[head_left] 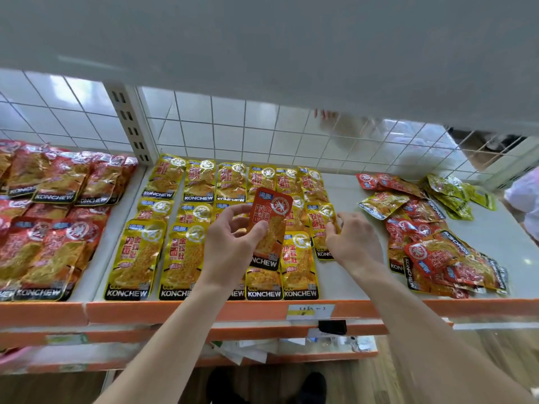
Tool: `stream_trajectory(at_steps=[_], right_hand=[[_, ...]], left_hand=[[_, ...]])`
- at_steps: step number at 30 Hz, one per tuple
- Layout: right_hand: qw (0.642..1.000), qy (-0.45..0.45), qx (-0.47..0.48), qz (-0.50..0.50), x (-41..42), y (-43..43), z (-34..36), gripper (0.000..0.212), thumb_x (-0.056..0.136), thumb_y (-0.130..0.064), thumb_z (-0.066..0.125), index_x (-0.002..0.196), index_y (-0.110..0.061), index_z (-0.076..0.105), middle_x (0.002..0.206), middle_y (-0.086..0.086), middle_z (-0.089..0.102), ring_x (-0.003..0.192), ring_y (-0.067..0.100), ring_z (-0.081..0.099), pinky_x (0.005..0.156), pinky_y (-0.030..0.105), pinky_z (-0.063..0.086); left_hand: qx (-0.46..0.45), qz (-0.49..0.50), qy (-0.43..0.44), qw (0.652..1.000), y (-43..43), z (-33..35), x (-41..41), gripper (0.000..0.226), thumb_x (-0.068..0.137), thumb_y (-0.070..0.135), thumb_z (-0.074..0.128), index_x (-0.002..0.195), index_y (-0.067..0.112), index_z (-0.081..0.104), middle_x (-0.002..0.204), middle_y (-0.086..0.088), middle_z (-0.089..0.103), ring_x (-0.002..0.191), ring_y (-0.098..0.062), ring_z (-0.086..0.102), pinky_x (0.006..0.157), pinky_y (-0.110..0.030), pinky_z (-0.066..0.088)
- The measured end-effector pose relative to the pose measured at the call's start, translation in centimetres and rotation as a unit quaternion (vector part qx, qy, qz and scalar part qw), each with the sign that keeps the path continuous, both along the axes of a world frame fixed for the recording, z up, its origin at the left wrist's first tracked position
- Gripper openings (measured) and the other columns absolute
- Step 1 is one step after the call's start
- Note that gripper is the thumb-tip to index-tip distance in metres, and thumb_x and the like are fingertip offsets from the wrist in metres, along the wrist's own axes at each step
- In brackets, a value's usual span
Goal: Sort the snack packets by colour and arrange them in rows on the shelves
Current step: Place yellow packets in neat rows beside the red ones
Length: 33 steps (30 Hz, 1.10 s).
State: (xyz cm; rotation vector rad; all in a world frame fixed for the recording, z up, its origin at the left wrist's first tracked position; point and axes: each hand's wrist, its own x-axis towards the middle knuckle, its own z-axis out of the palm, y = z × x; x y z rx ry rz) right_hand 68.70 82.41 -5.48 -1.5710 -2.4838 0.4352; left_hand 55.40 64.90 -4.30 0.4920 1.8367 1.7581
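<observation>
My left hand [233, 243] grips a red snack packet [269, 217], held upright above the rows of yellow packets [163, 225] on the middle shelf section. My right hand [354, 240] pinches a yellow packet [322, 228] lying at the right end of those rows. Red packets [49, 223] lie in rows on the left shelf section. At the right of the shelf sits an unsorted heap of red and yellow packets [431, 246], with a few green packets [455, 196] behind it.
The white shelf [350, 275] has an orange front edge [175, 312] with a price label [310, 312]. A white wire grid [262, 132] backs it and an upright post [131, 126] splits the sections. Another shelf hangs close overhead. Lower shelves and my shoes show below.
</observation>
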Motion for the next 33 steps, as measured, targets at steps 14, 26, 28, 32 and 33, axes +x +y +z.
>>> stream_trajectory(at_steps=[14,26,28,32,33], right_hand=[[0.971,0.130,0.052,0.193,2.6,-9.1,4.3,0.040,0.093,-0.024,0.064,0.130,-0.010,0.060,0.126,0.008,0.060,0.118,0.027,0.055,0.098,0.039,0.048],[0.916,0.198,0.019,0.348,1.6,-22.5,7.6,0.049,0.089,-0.037,0.054,0.132,-0.016,0.059,0.139,0.000,0.055,0.130,0.025,0.046,0.110,0.046,0.037],[0.911,0.190,0.022,0.366,1.0,-24.4,7.8,0.051,0.089,-0.038,0.052,0.134,-0.015,0.058,0.142,0.001,0.054,0.133,0.025,0.045,0.113,0.044,0.033],[0.903,0.185,0.021,0.388,-0.6,-28.1,7.5,0.053,0.087,-0.039,0.055,0.133,-0.014,0.059,0.141,0.004,0.054,0.132,0.025,0.045,0.111,0.048,0.038],[0.901,0.185,0.019,0.391,-1.2,-29.1,7.3,0.052,0.088,-0.039,0.056,0.133,-0.014,0.059,0.141,0.004,0.055,0.132,0.025,0.045,0.109,0.049,0.040]], left_hand=[[0.014,0.046,0.035,0.998,-5.8,2.6,2.1,0.025,0.087,0.017,0.077,0.103,0.031,0.063,0.095,0.002,0.073,0.081,-0.009,0.072,0.062,-0.014,0.052],[-0.018,0.189,0.034,0.981,-21.7,4.7,5.5,0.027,0.087,0.016,0.076,0.109,0.022,0.062,0.096,0.002,0.074,0.075,-0.002,0.071,0.058,-0.010,0.049],[-0.028,0.210,0.041,0.976,-24.1,4.7,5.1,0.026,0.086,0.019,0.077,0.106,0.025,0.063,0.091,0.006,0.075,0.076,-0.005,0.072,0.063,-0.015,0.052],[-0.039,0.220,0.058,0.973,-28.2,4.8,3.4,0.027,0.086,0.018,0.077,0.106,0.027,0.061,0.090,0.006,0.075,0.077,-0.007,0.073,0.065,-0.016,0.053],[-0.039,0.222,0.062,0.972,-29.2,4.7,2.8,0.027,0.086,0.017,0.076,0.107,0.025,0.061,0.092,0.005,0.075,0.076,-0.005,0.072,0.063,-0.014,0.052]])
